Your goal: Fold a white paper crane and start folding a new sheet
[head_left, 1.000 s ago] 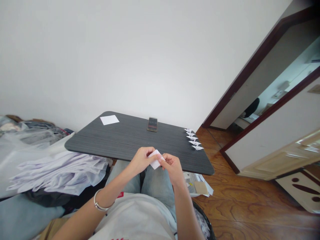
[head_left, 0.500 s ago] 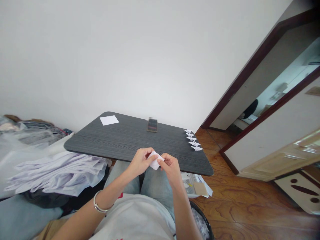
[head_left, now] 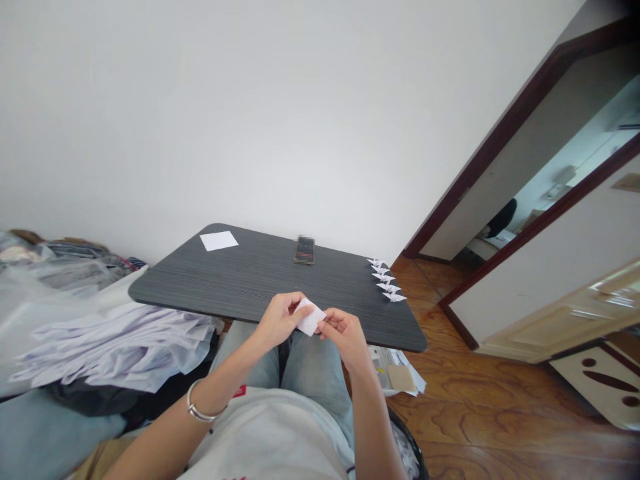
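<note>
pinching paper (head_left: 311,321) in both hands (head_left: 277,321) (head_left: 347,335), red label (head_left: 240,391) illegible

Underside of held paper (head_left: 311,323) hidden

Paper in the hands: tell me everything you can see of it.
The white paper is small, matte, roughly diamond-shaped and apparently folded; any creases are too small to read. It tilts between the left hand, thumb across its upper left, and the right hand, fingers at its right corner. It shows against the near edge of the dark table.
</note>
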### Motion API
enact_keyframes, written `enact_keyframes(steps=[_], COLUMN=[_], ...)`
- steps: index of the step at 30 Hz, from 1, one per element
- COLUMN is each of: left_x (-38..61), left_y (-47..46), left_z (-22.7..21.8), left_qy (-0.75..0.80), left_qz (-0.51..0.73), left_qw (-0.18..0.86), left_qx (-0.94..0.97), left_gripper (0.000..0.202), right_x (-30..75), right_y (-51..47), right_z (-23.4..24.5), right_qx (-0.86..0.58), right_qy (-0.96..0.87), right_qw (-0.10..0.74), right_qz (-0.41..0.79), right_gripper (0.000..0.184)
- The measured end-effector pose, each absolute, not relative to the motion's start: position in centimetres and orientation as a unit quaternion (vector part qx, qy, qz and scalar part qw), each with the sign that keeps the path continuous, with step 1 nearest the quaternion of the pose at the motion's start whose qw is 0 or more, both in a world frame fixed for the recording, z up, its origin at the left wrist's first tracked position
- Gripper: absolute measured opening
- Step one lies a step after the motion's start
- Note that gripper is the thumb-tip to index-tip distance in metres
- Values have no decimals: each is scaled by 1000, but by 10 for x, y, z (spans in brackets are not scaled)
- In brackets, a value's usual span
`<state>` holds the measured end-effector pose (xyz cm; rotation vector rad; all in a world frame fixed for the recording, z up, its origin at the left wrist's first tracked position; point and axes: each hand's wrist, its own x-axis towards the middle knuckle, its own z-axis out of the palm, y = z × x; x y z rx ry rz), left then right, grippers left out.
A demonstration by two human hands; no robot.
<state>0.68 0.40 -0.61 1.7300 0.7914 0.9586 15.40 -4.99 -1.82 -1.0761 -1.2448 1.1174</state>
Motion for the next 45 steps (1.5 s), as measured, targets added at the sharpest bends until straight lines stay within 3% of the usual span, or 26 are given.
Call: enact_keyframes(steps=[6,14,24,31,40,45], left_x=[8,8,4,1,1,6], left_y=[6,9,12,14,10,6], left_z=[-6,-8,-4,-4,-5,-6], left_qy=[337,336,272,276,319,292], left_qz=[415,370,341,370,363,380], left_qw=[473,489,589,580,486,535], left_qx=[701,715,681,671,729,696], left_gripper=[28,23,28,30,28,27], right_x=[151,142,146,146,143,141], right_y=[-49,-47,-51,-50,-43,-42], right_z=[-18,-21,-14,-17,-23,-24], right_qx=[-443,-509,-508,-505,-498,-498], right_qy=[-528,-544,-554,-542,-521,-505], right_qw=[551,559,548,557,570,605], right_qz=[470,365,368,375,395,362], right_gripper=[12,19,20,20,23,22])
